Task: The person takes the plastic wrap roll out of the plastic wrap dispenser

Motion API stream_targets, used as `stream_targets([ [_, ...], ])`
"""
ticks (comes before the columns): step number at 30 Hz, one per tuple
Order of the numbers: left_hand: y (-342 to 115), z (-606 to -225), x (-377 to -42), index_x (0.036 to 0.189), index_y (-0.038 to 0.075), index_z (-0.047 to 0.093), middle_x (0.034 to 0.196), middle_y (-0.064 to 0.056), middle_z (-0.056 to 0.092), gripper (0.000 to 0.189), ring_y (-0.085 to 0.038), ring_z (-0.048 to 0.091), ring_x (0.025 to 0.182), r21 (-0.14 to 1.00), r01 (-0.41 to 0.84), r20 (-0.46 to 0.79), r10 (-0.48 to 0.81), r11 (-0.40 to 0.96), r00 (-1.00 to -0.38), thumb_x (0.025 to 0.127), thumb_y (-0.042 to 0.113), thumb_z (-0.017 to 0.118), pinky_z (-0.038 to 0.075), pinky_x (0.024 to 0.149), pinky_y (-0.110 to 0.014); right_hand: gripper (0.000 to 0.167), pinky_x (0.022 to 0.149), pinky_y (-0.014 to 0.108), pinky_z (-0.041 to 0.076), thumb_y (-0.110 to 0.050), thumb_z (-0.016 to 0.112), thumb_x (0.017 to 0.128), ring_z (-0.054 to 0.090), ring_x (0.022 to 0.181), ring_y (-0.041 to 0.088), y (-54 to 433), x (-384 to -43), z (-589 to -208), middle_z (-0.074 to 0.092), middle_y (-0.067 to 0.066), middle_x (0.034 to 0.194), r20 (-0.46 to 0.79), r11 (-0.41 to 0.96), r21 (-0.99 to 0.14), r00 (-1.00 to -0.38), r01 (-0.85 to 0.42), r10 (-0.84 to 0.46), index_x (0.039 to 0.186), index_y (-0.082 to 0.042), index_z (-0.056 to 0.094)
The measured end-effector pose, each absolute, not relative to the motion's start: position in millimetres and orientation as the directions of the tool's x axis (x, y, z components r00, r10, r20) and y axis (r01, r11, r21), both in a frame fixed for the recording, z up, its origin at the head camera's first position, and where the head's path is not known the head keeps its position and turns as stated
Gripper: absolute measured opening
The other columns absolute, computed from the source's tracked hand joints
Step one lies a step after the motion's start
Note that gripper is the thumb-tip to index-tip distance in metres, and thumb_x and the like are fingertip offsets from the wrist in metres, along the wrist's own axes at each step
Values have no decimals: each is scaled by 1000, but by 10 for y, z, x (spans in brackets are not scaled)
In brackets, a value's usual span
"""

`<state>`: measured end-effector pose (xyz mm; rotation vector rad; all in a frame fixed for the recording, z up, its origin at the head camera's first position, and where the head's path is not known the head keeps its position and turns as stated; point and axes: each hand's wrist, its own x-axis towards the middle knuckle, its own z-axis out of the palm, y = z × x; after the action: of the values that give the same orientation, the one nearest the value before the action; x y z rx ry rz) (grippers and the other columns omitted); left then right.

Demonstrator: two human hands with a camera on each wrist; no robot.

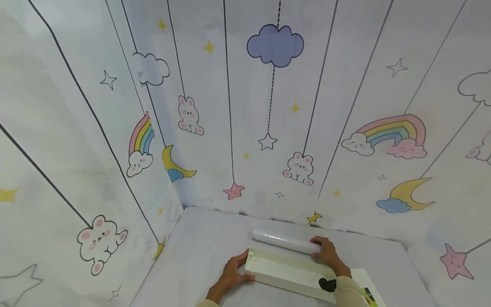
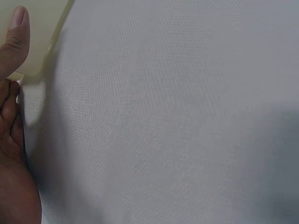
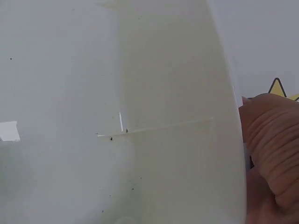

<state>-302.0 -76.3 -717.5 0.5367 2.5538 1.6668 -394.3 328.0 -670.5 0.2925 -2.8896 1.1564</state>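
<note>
A long cream plastic tray-like box [image 1: 284, 266], its top uncovered, lies on the white surface. My left hand [image 1: 232, 273] grips its left end, the thumb against the near side and the fingers round the far corner. Behind the box lies a roll of clear plastic film [image 1: 281, 241], roughly parallel to it. My right hand [image 1: 330, 256] holds the roll's right end between thumb and fingers, with the forearm crossing over the box. In the right wrist view the box's pale inside [image 3: 173, 93] fills most of the picture, and part of the right hand [image 3: 275, 144] shows beyond its edge.
A black rounded piece [image 1: 327, 285] shows by the right sleeve, at the box's right part. Beyond that sleeve lies a white flat item [image 1: 360, 277] with a green and yellow printed picture. Walls with cartoon prints [image 1: 268, 102] enclose the white cloth-like surface [image 1: 207, 238].
</note>
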Motion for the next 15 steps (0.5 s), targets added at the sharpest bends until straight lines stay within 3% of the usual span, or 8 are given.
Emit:
stream_targets([
  [5, -630, -7237, -3041, 163, -1, 46, 161, -19, 56, 103, -36, 60, 148, 896, 254, 139, 314, 365, -939, 84, 45, 95, 47, 127, -41, 53, 92, 60, 52, 3, 98, 64, 71, 106, 41, 3485, -3840, -6772, 78, 24, 112, 211, 732, -620, -958, -283, -192, 112, 1, 75],
  [10, -751, -7221, -3005, 163, -2, 46, 160, -22, 56, 101, -41, 60, 146, 887, 266, 152, 305, 378, -940, 85, 40, 95, 50, 125, -40, 62, 85, 70, 46, -24, 95, 81, 67, 116, 57, 3370, -3814, -6714, 72, 33, 128, 233, 766, -557, -945, -322, -228, 131, 1, 68],
  [15, -1049, -7097, -3052, 165, -7, 38, 166, -31, 45, 103, -48, 52, 151, 895, 299, 176, 352, 331, -919, 87, 30, 95, 51, 124, -44, 73, 89, 79, 45, -49, 80, 96, 57, 130, 66, 3088, -3911, -6443, 60, 40, 146, 170, 788, -557, -965, -263, -202, 145, 2, 62],
])
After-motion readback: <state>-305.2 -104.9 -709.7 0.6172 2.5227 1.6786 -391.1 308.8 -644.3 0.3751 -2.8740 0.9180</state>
